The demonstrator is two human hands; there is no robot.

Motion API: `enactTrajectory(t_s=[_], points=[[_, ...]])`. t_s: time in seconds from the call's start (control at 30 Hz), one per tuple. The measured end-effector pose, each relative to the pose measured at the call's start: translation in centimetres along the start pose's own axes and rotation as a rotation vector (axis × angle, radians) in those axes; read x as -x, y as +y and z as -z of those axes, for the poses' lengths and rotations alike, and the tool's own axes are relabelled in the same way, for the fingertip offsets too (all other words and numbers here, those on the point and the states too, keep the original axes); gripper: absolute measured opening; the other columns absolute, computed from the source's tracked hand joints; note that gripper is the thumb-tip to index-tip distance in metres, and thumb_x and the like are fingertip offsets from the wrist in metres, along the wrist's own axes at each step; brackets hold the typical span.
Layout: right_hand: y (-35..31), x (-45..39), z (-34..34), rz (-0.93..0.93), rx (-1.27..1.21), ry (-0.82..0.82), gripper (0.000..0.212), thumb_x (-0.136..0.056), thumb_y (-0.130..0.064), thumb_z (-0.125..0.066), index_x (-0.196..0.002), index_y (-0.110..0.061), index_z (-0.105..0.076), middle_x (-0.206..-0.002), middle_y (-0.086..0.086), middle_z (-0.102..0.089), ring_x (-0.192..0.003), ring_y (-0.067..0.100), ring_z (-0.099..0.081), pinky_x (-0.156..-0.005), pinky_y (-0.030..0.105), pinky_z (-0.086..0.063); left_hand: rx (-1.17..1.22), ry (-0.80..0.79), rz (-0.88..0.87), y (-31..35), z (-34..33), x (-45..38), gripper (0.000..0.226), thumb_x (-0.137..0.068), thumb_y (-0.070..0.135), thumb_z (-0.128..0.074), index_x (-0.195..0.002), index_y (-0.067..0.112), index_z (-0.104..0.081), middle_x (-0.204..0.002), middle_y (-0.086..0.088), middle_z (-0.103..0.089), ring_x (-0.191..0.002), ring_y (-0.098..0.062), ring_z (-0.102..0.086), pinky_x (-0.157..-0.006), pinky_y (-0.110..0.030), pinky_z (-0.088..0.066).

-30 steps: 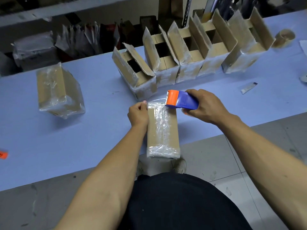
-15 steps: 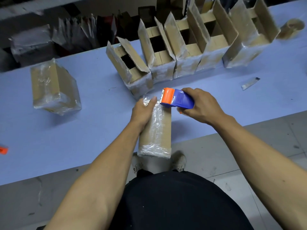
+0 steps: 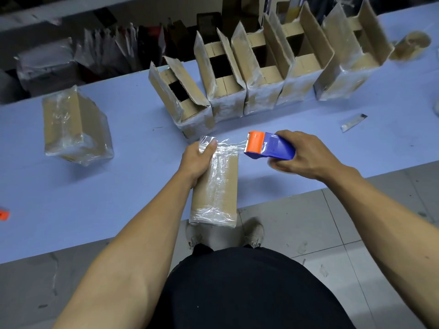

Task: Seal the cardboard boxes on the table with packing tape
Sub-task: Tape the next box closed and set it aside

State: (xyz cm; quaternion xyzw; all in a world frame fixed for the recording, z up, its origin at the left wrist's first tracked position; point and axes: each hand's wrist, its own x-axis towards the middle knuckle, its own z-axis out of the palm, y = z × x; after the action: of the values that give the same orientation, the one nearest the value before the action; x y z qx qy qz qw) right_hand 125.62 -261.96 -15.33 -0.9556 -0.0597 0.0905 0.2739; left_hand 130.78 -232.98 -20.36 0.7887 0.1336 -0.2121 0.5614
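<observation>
A pale blue table (image 3: 99, 198) runs across the middle of the frame, its near edge cutting diagonally from lower left to right. Along its far side, in the upper centre and upper right, a row of open cardboard boxes (image 3: 263, 74) stands with flaps up and lower halves wrapped in clear tape. At the left a fully wrapped box (image 3: 76, 127) sits alone, tilted. In the centre a narrow cardboard box (image 3: 217, 186) lies lengthwise, its near end hanging past the table edge, tape shining at both ends. Both forearms reach in from the bottom of the frame. The left hand (image 3: 198, 160) grips the box's far end from the left, thumb laid over the taped top. The right hand (image 3: 301, 155), wrist bent inward, has its fingers curled around a blue and orange tape dispenser (image 3: 268, 146) held just right of the box; a crumpled strip of clear tape (image 3: 231, 144) stretches from its orange head to the box's far end. A small blade-like object (image 3: 354, 119) lies at the right.
</observation>
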Motion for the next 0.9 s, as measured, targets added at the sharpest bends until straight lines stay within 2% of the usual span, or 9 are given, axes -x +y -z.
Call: enactTrajectory(t_s=[0.13,0.2,0.33,0.43,0.53,0.63,0.8,0.9], points=[[0.8,0.9,-0.4,-0.036,-0.026,-0.035,0.06,-0.078,-0.055,-0.073,-0.128,-0.031,-0.049,-0.1,-0.007,-0.058,-0.088,0.016,-0.053,-0.073,0.029,-0.042,-0.015,-0.005,0.008,0.1,0.2,-0.1,0.052,-0.086,0.061,-0.063,-0.109,0.014,-0.07,-0.109,-0.009,-0.074,-0.104,-0.03,-0.07,-0.097,-0.052,-0.055],[0.8,1.0,-0.5,-0.056,0.016,-0.029,0.06,-0.079,-0.058,-0.07,-0.129,-0.033,-0.048,-0.097,-0.006,-0.057,-0.086,0.018,-0.053,-0.069,0.03,-0.04,-0.008,-0.001,0.022,0.2,0.2,0.0,0.057,-0.084,0.063,-0.063,-0.11,0.013,-0.069,-0.108,-0.008,-0.074,-0.101,-0.029,-0.07,-0.096,-0.052,-0.056],[-0.6,-0.2,-0.4,-0.061,0.238,-0.022,0.056,-0.079,-0.053,-0.07,-0.126,-0.029,-0.051,-0.091,0.0,-0.055,-0.083,0.024,-0.054,-0.063,0.029,-0.038,-0.001,-0.003,0.036,0.2,0.0,0.1,0.047,-0.081,0.063,-0.064,-0.097,0.019,-0.071,-0.1,-0.006,-0.076,-0.097,-0.029,-0.072,-0.093,-0.052,-0.057],[-2.2,-1.3,-0.4,-0.062,0.34,-0.04,0.052,-0.08,-0.048,-0.072,-0.122,-0.023,-0.055,-0.092,0.005,-0.058,-0.083,0.028,-0.056,-0.063,0.03,-0.038,-0.011,-0.004,0.028,0.2,0.0,0.0,0.047,-0.083,0.062,-0.064,-0.098,0.018,-0.07,-0.102,-0.008,-0.076,-0.099,-0.03,-0.072,-0.094,-0.052,-0.057],[-3.8,-2.3,-0.4,-0.064,0.43,-0.03,0.042,-0.081,-0.041,-0.07,-0.114,-0.018,-0.058,-0.089,0.007,-0.058,-0.077,0.027,-0.051,-0.064,0.03,-0.036,-0.078,0.011,-0.026,0.1,0.1,-0.1,0.039,-0.088,0.061,-0.061,-0.09,0.023,-0.07,-0.097,-0.002,-0.076,-0.096,-0.025,-0.071,-0.091,-0.045,-0.056],[-5.2,-3.3,0.0,-0.06,0.522,-0.01,0.033,-0.079,-0.032,-0.069,-0.106,-0.016,-0.059,-0.082,0.006,-0.051,-0.072,0.028,-0.045,-0.065,0.03,-0.033,-0.119,0.014,-0.056,0.0,0.2,-0.2,0.037,-0.092,0.059,-0.059,-0.095,0.025,-0.071,-0.099,0.003,-0.074,-0.098,-0.021,-0.069,-0.087,-0.037,-0.054],[-6.3,-3.8,0.4,-0.176,0.458,-0.062,0.032,-0.074,-0.025,-0.071,-0.102,-0.017,-0.059,-0.089,0.006,-0.064,-0.081,0.029,-0.058,-0.067,0.031,-0.041,-0.118,0.006,-0.052,0.3,0.2,-0.3,0.039,-0.094,0.056,-0.06,-0.095,0.02,-0.071,-0.098,0.001,-0.075,-0.095,-0.02,-0.069,-0.086,-0.038,-0.053],[-6.7,-4.0,0.5,-0.177,0.484,-0.071,0.034,-0.075,-0.025,-0.072,-0.104,-0.017,-0.058,-0.091,0.006,-0.064,-0.083,0.028,-0.058,-0.07,0.032,-0.042,-0.119,0.003,-0.044,0.2,0.2,-0.1,0.034,-0.095,0.055,-0.06,-0.093,0.023,-0.07,-0.097,0.002,-0.075,-0.094,-0.019,-0.069,-0.085,-0.036,-0.054]])
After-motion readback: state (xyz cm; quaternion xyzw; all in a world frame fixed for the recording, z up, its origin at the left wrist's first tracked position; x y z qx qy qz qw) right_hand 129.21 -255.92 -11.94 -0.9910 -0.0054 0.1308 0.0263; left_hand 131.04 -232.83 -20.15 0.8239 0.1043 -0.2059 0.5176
